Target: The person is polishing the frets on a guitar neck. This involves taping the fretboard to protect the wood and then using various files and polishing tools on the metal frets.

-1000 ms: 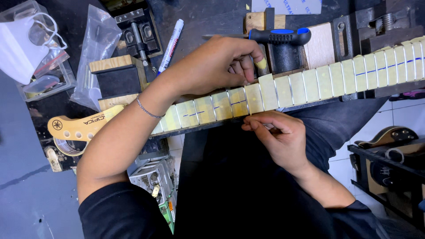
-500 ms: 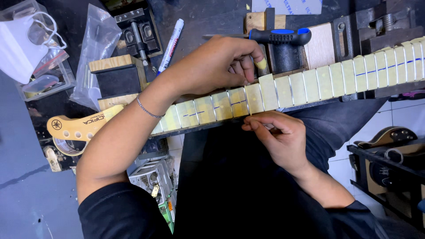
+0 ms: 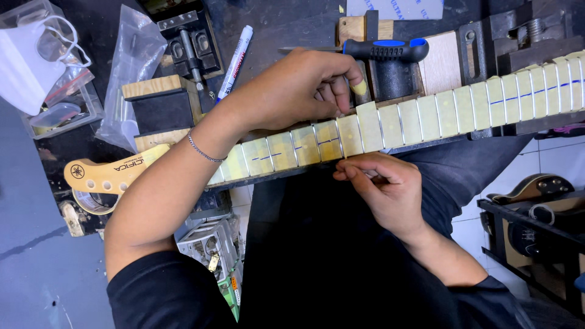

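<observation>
Overhead, two hands: left hand (image 3: 298, 91) grip clenched on one guitar neck (image 3: 390, 125), right hand (image 3: 384, 189) pinched beneath.

Two hands, left hand (image 3: 304, 88) and right hand (image 3: 384, 192), meet at one guitar neck (image 3: 426, 119). Beyond the grip lie one marker pen (image 3: 234, 55), one blue-handled tool (image 3: 384, 50), one face mask (image 3: 27, 61).

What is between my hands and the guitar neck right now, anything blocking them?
Nothing visible. The left hand already rests on the taped guitar neck from the far side, and the right hand touches its near edge. The blue-handled tool lies behind, clear of both.
</observation>
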